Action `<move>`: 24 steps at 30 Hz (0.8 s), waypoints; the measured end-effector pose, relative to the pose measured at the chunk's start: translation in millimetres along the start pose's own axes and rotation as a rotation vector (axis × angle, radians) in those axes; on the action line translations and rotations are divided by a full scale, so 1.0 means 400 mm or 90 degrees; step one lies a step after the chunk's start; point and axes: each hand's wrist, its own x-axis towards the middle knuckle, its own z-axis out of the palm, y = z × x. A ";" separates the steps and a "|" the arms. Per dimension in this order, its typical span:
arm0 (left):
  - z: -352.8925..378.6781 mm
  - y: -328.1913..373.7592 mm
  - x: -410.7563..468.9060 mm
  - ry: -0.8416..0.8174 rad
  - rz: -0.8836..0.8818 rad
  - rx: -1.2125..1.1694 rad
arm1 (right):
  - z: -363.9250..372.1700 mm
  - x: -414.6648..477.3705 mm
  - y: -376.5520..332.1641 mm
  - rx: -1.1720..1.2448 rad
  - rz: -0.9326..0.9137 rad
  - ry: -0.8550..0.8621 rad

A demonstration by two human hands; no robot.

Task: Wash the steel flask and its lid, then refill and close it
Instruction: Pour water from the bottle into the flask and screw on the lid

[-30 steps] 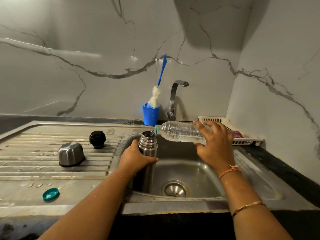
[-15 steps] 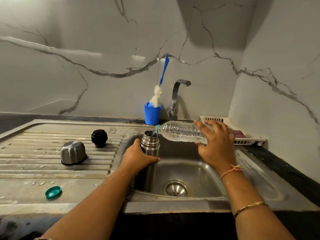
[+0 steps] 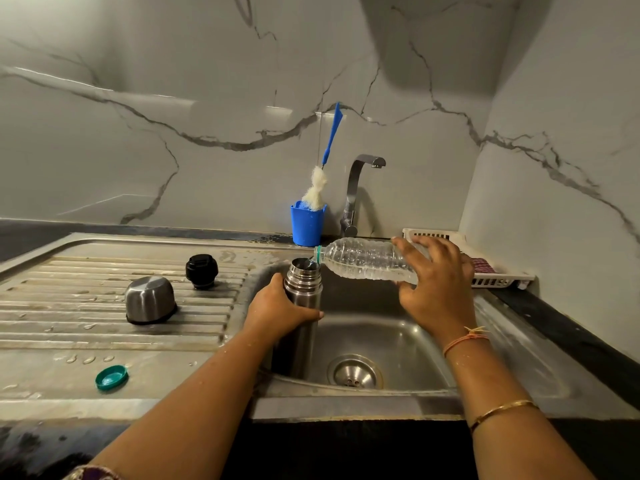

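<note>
The steel flask (image 3: 303, 289) was held upright in the near-left part of the sink basin (image 3: 398, 341), its open mouth just under the neck of a tilted plastic bottle (image 3: 363, 259). The fingers of the left hand (image 3: 277, 310) were curled round the flask's upper body, below the ribbed neck. Those of the right hand (image 3: 436, 282) were spread and clamped on the bottle's far end.

The flask was judged rigid, wet and so slippery, and heavier as it fills. A full wrap round the body was judged the soundest hold. The bottle was judged light, thin-walled and easily crushed.

Counted: one flask and one bottle. On the drainboard (image 3: 86, 344) at left, one steel cup lid (image 3: 149, 299), one black stopper (image 3: 201, 270) and, nearer, one green cap (image 3: 111, 376).
</note>
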 end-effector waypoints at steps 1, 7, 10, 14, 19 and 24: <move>0.000 0.001 -0.001 0.000 0.001 0.000 | 0.000 0.000 0.000 -0.003 0.000 0.000; 0.001 0.001 0.001 0.000 -0.001 0.002 | 0.000 0.000 0.001 -0.012 -0.003 0.016; 0.001 -0.001 0.002 0.000 -0.003 -0.001 | -0.002 0.000 -0.003 -0.019 -0.005 0.027; -0.001 0.001 0.000 0.002 0.001 -0.001 | -0.002 -0.001 -0.002 -0.017 -0.007 0.030; -0.001 0.000 0.000 0.001 0.000 -0.002 | 0.000 -0.001 0.001 -0.027 -0.011 0.019; 0.000 0.000 0.001 -0.001 0.001 -0.003 | 0.001 0.000 0.000 -0.021 -0.011 0.023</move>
